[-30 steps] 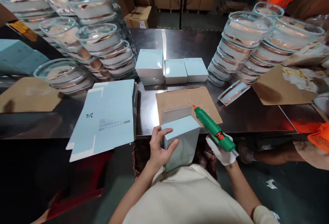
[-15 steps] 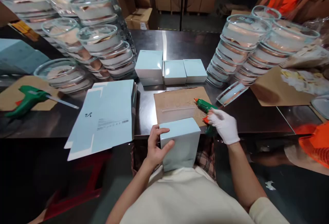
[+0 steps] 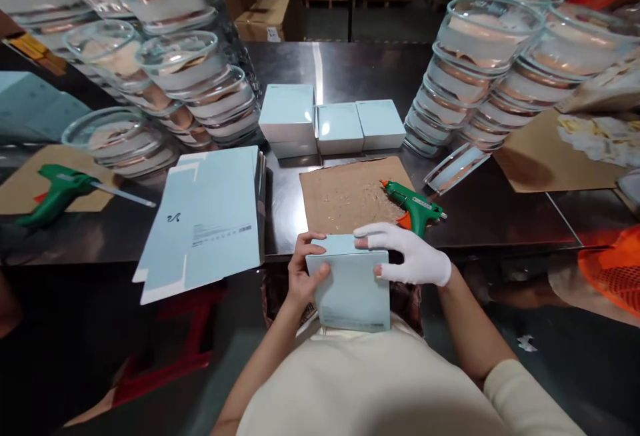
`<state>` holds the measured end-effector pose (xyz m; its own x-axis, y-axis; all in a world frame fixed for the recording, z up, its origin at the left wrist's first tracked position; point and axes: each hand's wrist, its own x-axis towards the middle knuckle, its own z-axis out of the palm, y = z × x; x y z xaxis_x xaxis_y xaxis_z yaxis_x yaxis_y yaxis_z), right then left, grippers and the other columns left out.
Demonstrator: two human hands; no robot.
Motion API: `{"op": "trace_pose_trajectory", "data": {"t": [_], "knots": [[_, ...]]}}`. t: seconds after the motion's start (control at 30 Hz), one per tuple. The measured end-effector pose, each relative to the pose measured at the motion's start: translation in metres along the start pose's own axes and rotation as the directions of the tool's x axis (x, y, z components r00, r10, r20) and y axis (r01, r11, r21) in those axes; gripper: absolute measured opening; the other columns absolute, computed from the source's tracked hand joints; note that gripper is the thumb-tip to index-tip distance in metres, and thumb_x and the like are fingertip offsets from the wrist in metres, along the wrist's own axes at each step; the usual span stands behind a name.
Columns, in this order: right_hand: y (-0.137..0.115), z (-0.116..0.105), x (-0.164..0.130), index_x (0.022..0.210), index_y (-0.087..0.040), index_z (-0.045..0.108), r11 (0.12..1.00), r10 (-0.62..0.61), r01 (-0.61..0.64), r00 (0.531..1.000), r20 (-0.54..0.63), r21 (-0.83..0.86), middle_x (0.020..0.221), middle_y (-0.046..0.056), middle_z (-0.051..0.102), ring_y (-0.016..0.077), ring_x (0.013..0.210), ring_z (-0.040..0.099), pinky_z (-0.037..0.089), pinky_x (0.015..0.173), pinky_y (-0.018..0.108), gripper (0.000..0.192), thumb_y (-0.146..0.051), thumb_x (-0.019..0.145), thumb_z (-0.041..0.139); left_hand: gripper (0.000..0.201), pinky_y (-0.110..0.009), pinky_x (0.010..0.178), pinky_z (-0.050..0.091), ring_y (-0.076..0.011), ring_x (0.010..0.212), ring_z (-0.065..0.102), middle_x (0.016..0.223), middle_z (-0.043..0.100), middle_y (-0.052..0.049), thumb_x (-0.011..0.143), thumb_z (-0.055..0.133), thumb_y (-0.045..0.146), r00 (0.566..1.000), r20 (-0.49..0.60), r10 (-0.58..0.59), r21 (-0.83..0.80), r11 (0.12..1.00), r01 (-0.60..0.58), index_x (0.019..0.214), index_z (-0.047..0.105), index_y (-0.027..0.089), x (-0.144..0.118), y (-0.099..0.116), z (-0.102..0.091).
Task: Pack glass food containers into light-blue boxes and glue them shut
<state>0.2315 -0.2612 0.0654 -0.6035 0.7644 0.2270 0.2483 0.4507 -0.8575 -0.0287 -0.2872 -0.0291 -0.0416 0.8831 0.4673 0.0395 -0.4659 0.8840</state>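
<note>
A pale blue cardboard box [image 3: 353,293] stands upright against my body at the table's front edge. My left hand [image 3: 306,273] is bare and closed round its left side, thumb on the near face and fingers over the top. My right hand [image 3: 407,256] wears a white glove with bare fingertips and grips the box's top right corner. Just beyond, a green glue gun [image 3: 416,207] with an orange tip and trigger lies on a brown cardboard sheet [image 3: 335,199] dotted with bits of glue.
Flat blue box blanks [image 3: 215,216] lie stacked on the left, near a second glue gun [image 3: 60,189]. Finished-looking blue boxes [image 3: 287,113] stand behind the cardboard. Stacks of round clear containers [image 3: 175,66] rise on both sides. A person's orange garment [image 3: 613,273] shows at right.
My right hand has let go of the glue gun, now lying on the cardboard, and has taken hold of the box. The box's standing flap is folded down.
</note>
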Motion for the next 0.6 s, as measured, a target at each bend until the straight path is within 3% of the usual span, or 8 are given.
{"op": "trace_pose_trajectory", "data": {"t": [0.17, 0.27, 0.33, 0.43, 0.47, 0.53, 0.57, 0.6], "knots": [[0.004, 0.003, 0.000, 0.119, -0.027, 0.080, 0.997, -0.034, 0.037, 0.998, 0.045, -0.062, 0.145, 0.011, 0.066, 0.0251, 0.132, 0.065, 0.051, 0.114, 0.042, 0.027, -0.038, 0.096, 0.071, 0.040, -0.046, 0.094, 0.057, -0.0281, 0.109, 0.068, 0.109, 0.064, -0.010, 0.092, 0.067, 0.062, 0.998, 0.035, -0.054, 0.015, 0.998, 0.054, 0.087, 0.065, 0.022, 0.003, 0.009, -0.002], [0.010, 0.007, -0.018, 0.128, -0.026, 0.073, 0.989, 0.145, -0.136, 0.964, -0.222, 0.055, 0.151, 0.016, 0.059, 0.0291, 0.137, 0.062, 0.053, 0.112, 0.044, 0.060, -0.062, 0.082, 0.083, 0.032, -0.045, 0.099, 0.055, -0.0268, 0.112, 0.068, 0.114, 0.064, -0.008, 0.092, 0.070, 0.055, 0.992, -0.119, -0.032, 0.007, 0.999, 0.033, 0.093, 0.063, 0.024, 0.012, 0.019, -0.006], [0.010, 0.015, -0.036, 0.125, -0.023, 0.071, 0.947, 0.309, -0.256, 0.887, -0.344, 0.192, 0.134, 0.017, 0.068, 0.0277, 0.116, 0.072, 0.062, 0.095, 0.040, 0.077, -0.078, 0.073, 0.080, 0.026, -0.045, 0.105, 0.052, -0.0250, 0.117, 0.067, 0.121, 0.062, -0.006, 0.096, 0.067, 0.050, 0.929, -0.370, 0.007, 0.007, 1.000, -0.004, 0.104, 0.059, 0.027, 0.018, 0.025, -0.009], [0.005, 0.036, -0.054, 0.106, -0.019, 0.075, 0.879, 0.430, -0.348, 0.875, -0.222, 0.326, 0.100, 0.011, 0.077, 0.0238, 0.085, 0.075, 0.063, 0.074, 0.034, 0.074, -0.085, 0.074, 0.071, 0.031, -0.042, 0.107, 0.052, -0.0223, 0.122, 0.063, 0.131, 0.059, -0.005, 0.102, 0.055, 0.057, 0.786, -0.617, 0.030, 0.038, 0.999, -0.008, 0.120, 0.048, 0.033, 0.022, 0.024, -0.009], [0.003, 0.042, -0.055, 0.103, -0.019, 0.076, 0.876, 0.439, -0.350, 0.865, -0.245, 0.333, 0.096, 0.010, 0.078, 0.0241, 0.084, 0.075, 0.063, 0.075, 0.035, 0.068, -0.083, 0.077, 0.072, 0.036, -0.041, 0.104, 0.054, -0.0223, 0.122, 0.062, 0.132, 0.058, -0.005, 0.101, 0.053, 0.061, 0.790, -0.613, 0.002, 0.030, 0.999, 0.020, 0.121, 0.046, 0.033, 0.021, 0.021, -0.008], [-0.004, 0.047, -0.054, 0.100, -0.022, 0.077, 0.913, 0.402, -0.314, 0.795, -0.454, 0.259, 0.094, 0.008, 0.079, 0.0236, 0.083, 0.074, 0.063, 0.080, 0.037, 0.050, -0.069, 0.085, 0.073, 0.044, -0.042, 0.104, 0.055, -0.0242, 0.129, 0.061, 0.137, 0.058, -0.007, 0.095, 0.064, 0.063, 0.850, -0.523, -0.058, 0.024, 0.996, 0.082, 0.119, 0.044, 0.032, 0.020, 0.015, -0.005], [-0.008, 0.045, -0.051, 0.097, -0.023, 0.077, 0.939, 0.342, -0.302, 0.766, -0.545, 0.164, 0.090, 0.007, 0.079, 0.0223, 0.079, 0.073, 0.062, 0.080, 0.037, 0.038, -0.060, 0.090, 0.072, 0.052, -0.046, 0.109, 0.052, -0.0266, 0.135, 0.057, 0.139, 0.057, -0.009, 0.088, 0.075, 0.060, 0.878, -0.477, -0.034, 0.068, 0.995, 0.075, 0.118, 0.044, 0.030, 0.020, 0.015, -0.004], [-0.013, 0.040, -0.047, 0.095, -0.024, 0.078, 0.956, 0.260, -0.290, 0.779, -0.570, 0.040, 0.086, 0.005, 0.078, 0.0211, 0.075, 0.072, 0.061, 0.080, 0.036, 0.028, -0.051, 0.094, 0.070, 0.063, -0.053, 0.118, 0.044, -0.0302, 0.144, 0.052, 0.142, 0.056, -0.011, 0.079, 0.086, 0.057, 0.899, -0.436, 0.036, 0.153, 0.988, 0.034, 0.117, 0.045, 0.029, 0.021, 0.018, -0.005]]}}
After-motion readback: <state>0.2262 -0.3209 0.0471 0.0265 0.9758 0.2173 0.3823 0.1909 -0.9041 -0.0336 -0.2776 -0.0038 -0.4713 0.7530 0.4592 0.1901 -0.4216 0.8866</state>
